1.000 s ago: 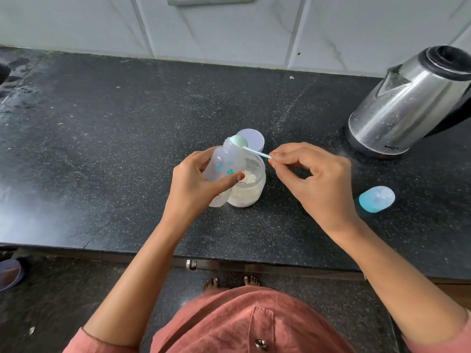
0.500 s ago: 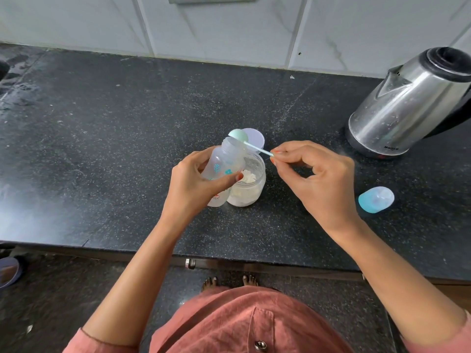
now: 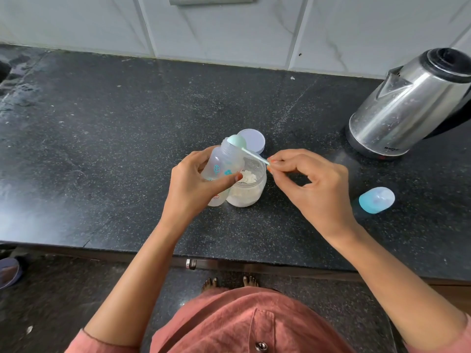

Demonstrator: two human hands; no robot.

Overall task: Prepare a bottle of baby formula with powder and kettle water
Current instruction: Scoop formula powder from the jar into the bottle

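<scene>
My left hand [image 3: 192, 186] grips a clear baby bottle [image 3: 224, 165] with teal prints, tilted, its open mouth pointing up and away. My right hand [image 3: 313, 187] pinches the handle of a small mint-green spoon [image 3: 238, 143], whose bowl lies turned over on the bottle's mouth. Just right of the bottle stands an open clear jar [image 3: 248, 189] partly filled with pale powder. The steel kettle [image 3: 410, 103] with a black lid stands at the far right of the dark counter [image 3: 102, 149].
The jar's white lid [image 3: 253, 141] lies flat behind the jar. A blue-and-clear bottle cap [image 3: 376, 200] lies on its side right of my right hand. The counter's front edge runs below my wrists; a tiled wall [image 3: 229, 26] closes off the back.
The spoon's bowl has lifted slightly and tipped over onto the bottle's mouth. Both hands stay almost where they were.
</scene>
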